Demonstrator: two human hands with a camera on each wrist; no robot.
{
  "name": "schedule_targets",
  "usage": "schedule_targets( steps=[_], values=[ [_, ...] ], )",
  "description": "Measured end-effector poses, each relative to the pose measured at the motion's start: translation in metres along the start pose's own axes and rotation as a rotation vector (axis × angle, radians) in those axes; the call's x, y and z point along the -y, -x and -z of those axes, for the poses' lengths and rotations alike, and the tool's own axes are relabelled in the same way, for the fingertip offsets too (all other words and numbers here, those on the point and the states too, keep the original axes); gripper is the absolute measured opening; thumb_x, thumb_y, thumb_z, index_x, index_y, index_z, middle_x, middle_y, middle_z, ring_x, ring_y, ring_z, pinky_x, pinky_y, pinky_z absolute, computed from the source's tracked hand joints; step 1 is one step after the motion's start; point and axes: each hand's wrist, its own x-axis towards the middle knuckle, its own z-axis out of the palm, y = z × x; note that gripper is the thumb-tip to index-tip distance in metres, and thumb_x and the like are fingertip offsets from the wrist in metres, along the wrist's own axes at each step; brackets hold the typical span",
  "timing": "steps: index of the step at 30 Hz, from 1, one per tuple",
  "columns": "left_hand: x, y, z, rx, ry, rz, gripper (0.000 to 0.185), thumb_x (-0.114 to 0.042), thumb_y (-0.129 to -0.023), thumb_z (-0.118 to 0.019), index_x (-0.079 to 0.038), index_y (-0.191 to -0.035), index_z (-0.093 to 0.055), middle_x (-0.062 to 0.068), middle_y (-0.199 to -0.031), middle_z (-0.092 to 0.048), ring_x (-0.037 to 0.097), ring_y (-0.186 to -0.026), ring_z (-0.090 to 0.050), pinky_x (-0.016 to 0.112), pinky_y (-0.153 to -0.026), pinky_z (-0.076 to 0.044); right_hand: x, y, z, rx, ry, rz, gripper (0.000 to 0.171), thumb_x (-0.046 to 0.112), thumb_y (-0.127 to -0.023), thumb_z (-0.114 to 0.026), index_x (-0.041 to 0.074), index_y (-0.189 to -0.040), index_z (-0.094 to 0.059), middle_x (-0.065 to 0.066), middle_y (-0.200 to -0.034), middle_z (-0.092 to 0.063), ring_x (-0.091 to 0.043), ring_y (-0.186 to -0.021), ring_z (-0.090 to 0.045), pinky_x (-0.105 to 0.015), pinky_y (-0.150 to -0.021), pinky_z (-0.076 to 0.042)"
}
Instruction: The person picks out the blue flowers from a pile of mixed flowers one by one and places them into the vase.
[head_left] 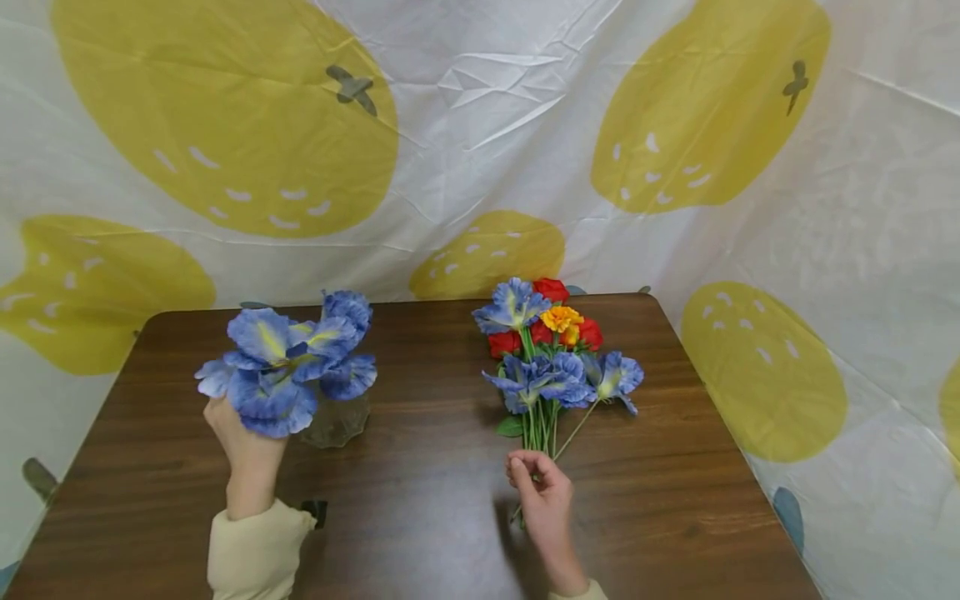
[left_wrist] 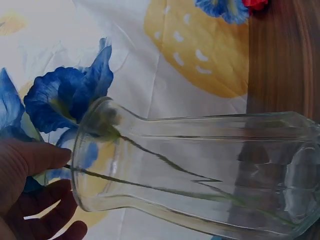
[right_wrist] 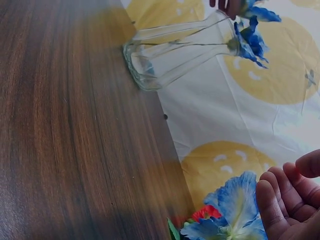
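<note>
Head view: left hand [head_left: 243, 442] grips irises [head_left: 288, 362] in vase [head_left: 337, 421]; right hand [head_left: 542, 492] pinches bunch [head_left: 551, 367] stems. Arranging under way; next, separate one stem.

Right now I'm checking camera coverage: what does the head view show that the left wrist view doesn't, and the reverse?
Only the head view shows the right hand pinching the stems of the mixed bunch lying on the wooden table, and the marigold. Only the left wrist view shows the thin stems running inside the glass vase. Both show the left hand at the blue iris flowers in the vase mouth, and the lemon-print backdrop.
</note>
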Motion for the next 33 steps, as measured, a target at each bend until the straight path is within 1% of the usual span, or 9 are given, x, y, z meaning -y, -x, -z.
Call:
schedule_targets(
  steps=[2, 7, 9, 16, 19, 24, 27, 30, 33],
  values=[
    [0.002, 0.002, -0.002, -0.023, 0.027, 0.001, 0.034, -0.013, -0.069, -0.058, 0.016, -0.088, -0.060, 0.033, -0.079, -0.058, 0.050, -0.077, -0.052, 0.058, -0.070, -0.036, 0.001, 0.000, 0.000, 0.000, -0.005, 0.002, 0.004, -0.011, -0.085, -0.059, -0.012, -0.084, -0.062, -0.027, -0.073, -0.062, -0.003, -0.063, -0.059, -0.016, -0.057, -0.051],
    [0.004, 0.008, 0.004, 0.064, 0.003, 0.075, 0.040, -0.016, -0.069, -0.063, 0.012, -0.097, -0.059, 0.035, -0.094, -0.056, 0.053, -0.095, -0.046, 0.063, -0.079, -0.028, 0.004, 0.000, 0.000, -0.002, -0.001, 0.002, 0.004, -0.016, -0.084, -0.056, -0.016, -0.082, -0.060, -0.032, -0.073, -0.059, 0.000, -0.063, -0.058, -0.017, -0.056, -0.052],
    [0.007, 0.009, 0.007, 0.098, -0.002, 0.073, 0.041, -0.015, -0.067, -0.064, 0.012, -0.099, -0.058, 0.036, -0.096, -0.055, 0.054, -0.099, -0.043, 0.064, -0.078, -0.027, 0.004, 0.000, 0.000, -0.007, -0.002, 0.006, 0.004, -0.016, -0.084, -0.056, -0.017, -0.083, -0.060, -0.032, -0.072, -0.059, 0.001, -0.063, -0.058, -0.017, -0.055, -0.052],
    [0.012, 0.015, 0.014, 0.097, 0.067, 0.002, 0.038, -0.011, -0.060, -0.066, 0.015, -0.088, -0.058, 0.035, -0.081, -0.056, 0.054, -0.084, -0.047, 0.063, -0.075, -0.034, 0.014, 0.001, 0.000, -0.011, -0.022, 0.025, 0.005, -0.015, -0.085, -0.056, -0.017, -0.083, -0.059, -0.033, -0.072, -0.058, 0.001, -0.063, -0.058, -0.016, -0.055, -0.051],
    [0.012, 0.027, 0.012, 0.083, 0.078, 0.034, 0.037, -0.009, -0.060, -0.067, 0.015, -0.086, -0.058, 0.034, -0.078, -0.056, 0.054, -0.079, -0.050, 0.061, -0.070, -0.036, 0.024, 0.001, -0.001, -0.009, -0.022, 0.015, 0.005, -0.018, -0.084, -0.053, -0.020, -0.082, -0.057, -0.037, -0.072, -0.055, 0.000, -0.063, -0.058, -0.017, -0.055, -0.052],
    [0.008, 0.058, 0.001, 0.082, 0.080, 0.130, 0.026, 0.002, -0.060, -0.064, 0.016, -0.081, -0.057, 0.032, -0.069, -0.057, 0.049, -0.063, -0.053, 0.058, -0.059, -0.039, 0.005, 0.002, 0.002, -0.016, -0.028, -0.003, 0.004, -0.017, -0.084, -0.055, -0.018, -0.083, -0.059, -0.034, -0.072, -0.057, -0.001, -0.063, -0.058, -0.017, -0.055, -0.052],
    [0.005, 0.073, -0.006, 0.118, 0.090, 0.154, 0.022, 0.006, -0.062, -0.067, 0.015, -0.080, -0.058, 0.028, -0.068, -0.060, 0.039, -0.060, -0.056, 0.048, -0.057, -0.044, -0.005, 0.002, 0.004, -0.030, -0.027, -0.017, 0.004, -0.013, -0.085, -0.058, -0.015, -0.084, -0.061, -0.029, -0.073, -0.060, -0.004, -0.062, -0.059, -0.017, -0.055, -0.052],
    [0.001, 0.086, -0.012, 0.174, 0.154, 0.138, 0.017, 0.008, -0.065, -0.074, 0.010, -0.077, -0.062, 0.019, -0.066, -0.062, 0.020, -0.060, -0.060, 0.027, -0.057, -0.048, -0.007, 0.003, 0.005, -0.039, -0.031, -0.012, 0.004, -0.013, -0.085, -0.058, -0.015, -0.084, -0.061, -0.027, -0.072, -0.061, -0.005, -0.062, -0.060, -0.017, -0.055, -0.052],
    [-0.007, 0.098, -0.015, 0.222, 0.257, 0.156, 0.015, 0.013, -0.067, -0.074, 0.005, -0.075, -0.065, 0.012, -0.066, -0.064, -0.001, -0.061, -0.055, 0.011, -0.058, -0.045, -0.001, 0.003, 0.007, -0.059, -0.009, -0.010, 0.004, -0.015, -0.084, -0.057, -0.017, -0.083, -0.060, -0.030, -0.072, -0.060, -0.003, -0.062, -0.060, -0.017, -0.055, -0.052]
  ],
)
